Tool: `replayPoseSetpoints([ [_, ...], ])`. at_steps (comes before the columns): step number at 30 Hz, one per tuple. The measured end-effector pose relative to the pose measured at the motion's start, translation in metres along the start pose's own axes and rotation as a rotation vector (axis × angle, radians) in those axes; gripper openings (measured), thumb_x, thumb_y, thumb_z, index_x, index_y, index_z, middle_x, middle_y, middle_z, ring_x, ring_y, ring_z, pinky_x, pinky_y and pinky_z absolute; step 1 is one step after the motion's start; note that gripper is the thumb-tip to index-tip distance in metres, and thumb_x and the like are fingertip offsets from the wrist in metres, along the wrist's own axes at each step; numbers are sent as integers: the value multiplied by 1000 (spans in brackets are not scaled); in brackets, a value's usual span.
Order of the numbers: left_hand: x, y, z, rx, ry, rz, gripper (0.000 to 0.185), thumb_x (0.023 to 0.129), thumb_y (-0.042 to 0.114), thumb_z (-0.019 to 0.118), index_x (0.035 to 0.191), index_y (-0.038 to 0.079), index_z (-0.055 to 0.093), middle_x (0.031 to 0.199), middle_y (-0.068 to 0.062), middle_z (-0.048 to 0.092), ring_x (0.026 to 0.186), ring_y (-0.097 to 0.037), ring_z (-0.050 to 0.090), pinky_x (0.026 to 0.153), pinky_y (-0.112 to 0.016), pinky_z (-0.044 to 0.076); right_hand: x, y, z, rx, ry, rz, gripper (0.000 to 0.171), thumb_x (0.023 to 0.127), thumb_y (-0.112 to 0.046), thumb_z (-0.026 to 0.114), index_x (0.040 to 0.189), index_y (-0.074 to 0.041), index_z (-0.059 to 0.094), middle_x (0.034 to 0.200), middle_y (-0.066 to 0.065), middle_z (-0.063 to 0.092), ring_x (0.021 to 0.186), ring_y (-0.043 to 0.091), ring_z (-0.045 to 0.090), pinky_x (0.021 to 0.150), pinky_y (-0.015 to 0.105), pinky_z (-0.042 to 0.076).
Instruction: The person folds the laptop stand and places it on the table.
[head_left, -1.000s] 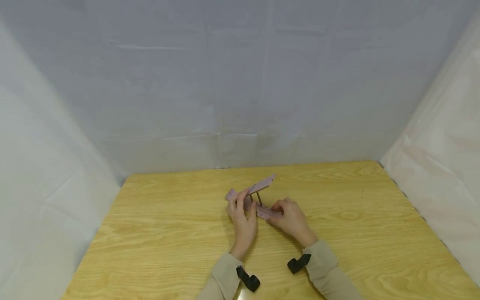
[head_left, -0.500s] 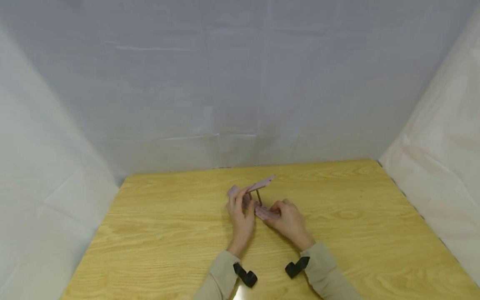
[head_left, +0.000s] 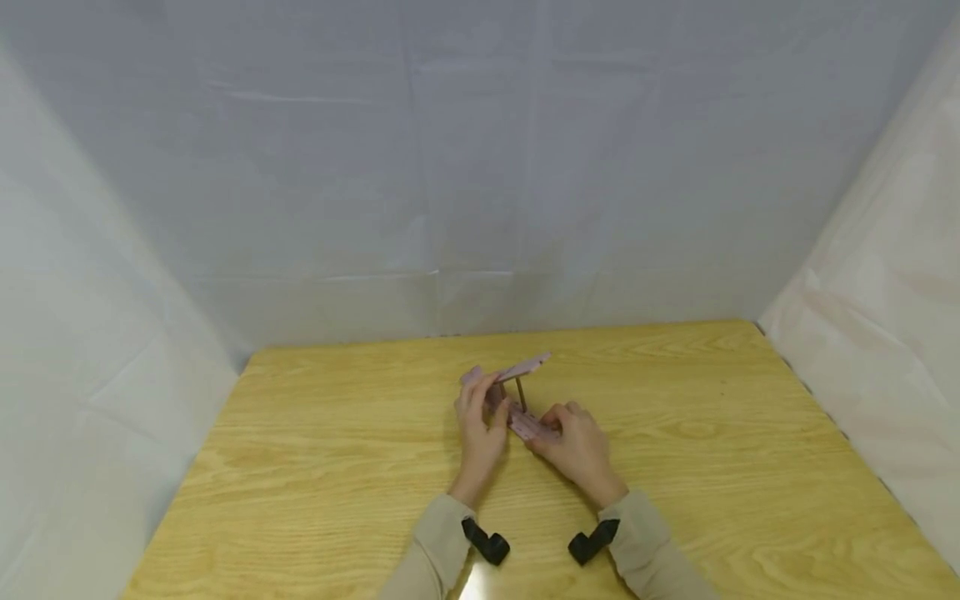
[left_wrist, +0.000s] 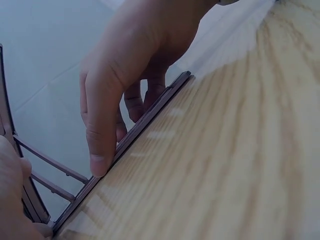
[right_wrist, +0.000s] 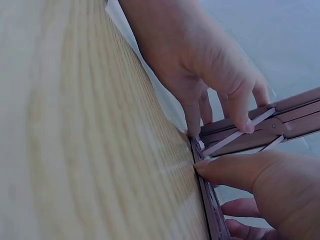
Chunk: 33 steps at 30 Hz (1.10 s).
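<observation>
A mauve folding stand (head_left: 525, 367), its upper panel propped at an angle above the base by thin struts (head_left: 521, 395), is held over the middle of the wooden table. My left hand (head_left: 480, 437) grips its hinged left part, fingers around the far side and thumb on the near edge. At the base's right end, my right hand (head_left: 579, 446) pinches the panel between thumb and fingers. In the left wrist view the base bar (left_wrist: 165, 100) lies along the tabletop. The right wrist view shows a left fingertip on a pale strut (right_wrist: 260, 117) and the right thumb pressing the base's edge.
The wood-grain table (head_left: 315, 467) runs back to a grey sheet wall (head_left: 480, 167), with pale sheeting (head_left: 97, 350) on both sides. Black wrist-camera mounts (head_left: 487, 543) stick out from both beige sleeves.
The stand has turned slightly, its left end swinging away from me, and the upper panel sits a little lower. Both hands keep their hold and the left forearm has shifted slightly left.
</observation>
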<state>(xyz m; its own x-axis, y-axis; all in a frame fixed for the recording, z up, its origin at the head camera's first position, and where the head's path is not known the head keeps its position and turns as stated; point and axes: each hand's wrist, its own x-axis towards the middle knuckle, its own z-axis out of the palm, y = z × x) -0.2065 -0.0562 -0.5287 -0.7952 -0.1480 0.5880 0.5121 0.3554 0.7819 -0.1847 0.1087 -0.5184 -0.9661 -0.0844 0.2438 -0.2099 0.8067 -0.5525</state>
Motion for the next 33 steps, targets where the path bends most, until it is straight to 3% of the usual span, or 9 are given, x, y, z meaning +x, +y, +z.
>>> replayPoseSetpoints([
  [9,7,-5,1,-71,-62,-7,43,89,-1,69,129,15,63,128,-8,56,120,-27,43,99,-47,42,-3,4,6,-7,46,-1,32,76,-43,83,91,-18,69,89,-1,57,76,18,57,59,36,47],
  [16,16,29,-7,-85,-76,67,40,84,-16,66,122,-4,62,124,-27,56,117,-45,45,97,-56,42,-5,1,6,-13,73,-10,33,77,-41,82,92,-14,69,86,-1,56,72,17,53,57,34,45],
  [28,25,19,-9,-111,-138,105,39,84,-15,66,122,-6,60,124,-27,57,120,-48,45,99,-62,41,-6,0,11,3,105,-47,33,77,-37,81,90,-10,68,87,3,54,67,14,47,54,31,42],
  [33,30,14,-9,-157,-145,175,43,80,-21,66,121,-11,59,123,-32,57,117,-56,47,99,-62,42,-6,-2,12,-6,106,-48,34,77,-36,82,91,-8,68,87,4,54,68,15,49,54,32,44],
])
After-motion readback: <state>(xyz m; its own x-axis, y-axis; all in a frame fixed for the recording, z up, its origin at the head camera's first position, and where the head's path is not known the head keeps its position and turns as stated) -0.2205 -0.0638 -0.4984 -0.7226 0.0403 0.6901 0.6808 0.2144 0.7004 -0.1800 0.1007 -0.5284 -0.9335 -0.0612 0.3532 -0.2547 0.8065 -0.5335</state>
